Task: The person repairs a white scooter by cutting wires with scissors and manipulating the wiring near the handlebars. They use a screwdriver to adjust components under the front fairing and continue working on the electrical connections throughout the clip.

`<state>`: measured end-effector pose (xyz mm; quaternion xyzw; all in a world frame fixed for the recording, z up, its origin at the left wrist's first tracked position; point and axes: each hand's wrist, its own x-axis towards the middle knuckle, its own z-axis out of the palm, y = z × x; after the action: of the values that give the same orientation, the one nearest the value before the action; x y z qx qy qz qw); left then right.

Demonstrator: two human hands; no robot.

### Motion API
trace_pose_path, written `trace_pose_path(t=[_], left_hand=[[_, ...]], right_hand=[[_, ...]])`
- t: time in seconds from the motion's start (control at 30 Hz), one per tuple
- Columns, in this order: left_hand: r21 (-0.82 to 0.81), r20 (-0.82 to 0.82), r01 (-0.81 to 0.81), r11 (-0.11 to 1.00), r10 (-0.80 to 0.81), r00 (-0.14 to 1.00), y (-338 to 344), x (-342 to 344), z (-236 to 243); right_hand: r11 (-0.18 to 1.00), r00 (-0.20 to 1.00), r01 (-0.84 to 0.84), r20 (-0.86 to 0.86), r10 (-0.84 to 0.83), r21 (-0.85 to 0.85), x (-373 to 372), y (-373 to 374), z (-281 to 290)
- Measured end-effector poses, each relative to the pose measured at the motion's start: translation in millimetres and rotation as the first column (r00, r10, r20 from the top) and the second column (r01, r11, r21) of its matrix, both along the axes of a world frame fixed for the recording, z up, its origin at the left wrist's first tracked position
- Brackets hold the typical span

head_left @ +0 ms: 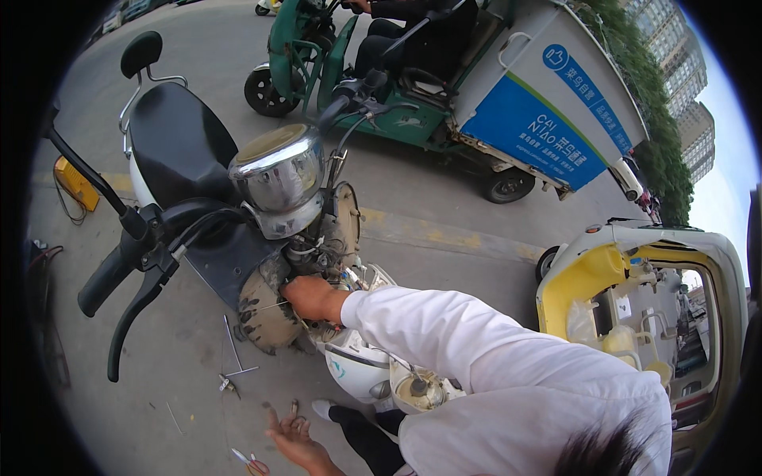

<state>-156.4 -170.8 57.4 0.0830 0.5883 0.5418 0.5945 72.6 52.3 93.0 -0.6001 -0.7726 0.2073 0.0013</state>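
A scooter with a black seat [178,139] and a chrome headlight housing [278,186] stands in front of me, its front opened up with wiring and metal parts bare. My right hand [313,300], in a white sleeve, reaches into that front beside a dirty brown rounded cover [266,309]. Its fingers are curled and partly hidden; a thin light line runs out from them, and what they hold cannot be made out. Low in the view my left hand [300,443] hangs over the ground, fingers spread. White body panels [361,369] sit below my right forearm.
A T-handle wrench [236,353], a small metal tool [228,386] and scissors [252,463] lie on the pavement. At far left is an orange box [75,184]. A green cargo tricycle [381,127] with a seated person stands beyond; a yellow-and-white vehicle [591,278] is at right.
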Motion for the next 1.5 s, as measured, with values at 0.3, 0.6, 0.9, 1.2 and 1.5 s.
trace_pose_path(t=[0.3,0.6,0.9,1.2,1.5], left_hand=[[0.018,0.001,0.007,1.000,-0.007,1.000,1,4,0],[0.036,-0.007,0.005,0.999,-0.005,1.000,2,3,-1],[0.054,-0.001,0.008,0.999,-0.008,1.000,2,2,-5],[0.052,-0.006,0.013,0.999,-0.013,1.000,7,4,-3],[0.044,-0.033,-0.004,0.999,0.006,0.999,15,2,12]], right_hand=[[1.000,0.999,0.007,0.038,-0.007,-0.008,-2,0,1],[1.000,1.000,0.005,0.022,-0.005,0.008,0,1,0],[1.000,1.000,0.005,0.013,-0.005,0.014,0,1,-1],[0.999,0.999,-0.035,0.017,0.035,0.027,3,-2,-1],[0.998,0.999,-0.042,-0.006,0.042,0.040,4,-3,-6]])
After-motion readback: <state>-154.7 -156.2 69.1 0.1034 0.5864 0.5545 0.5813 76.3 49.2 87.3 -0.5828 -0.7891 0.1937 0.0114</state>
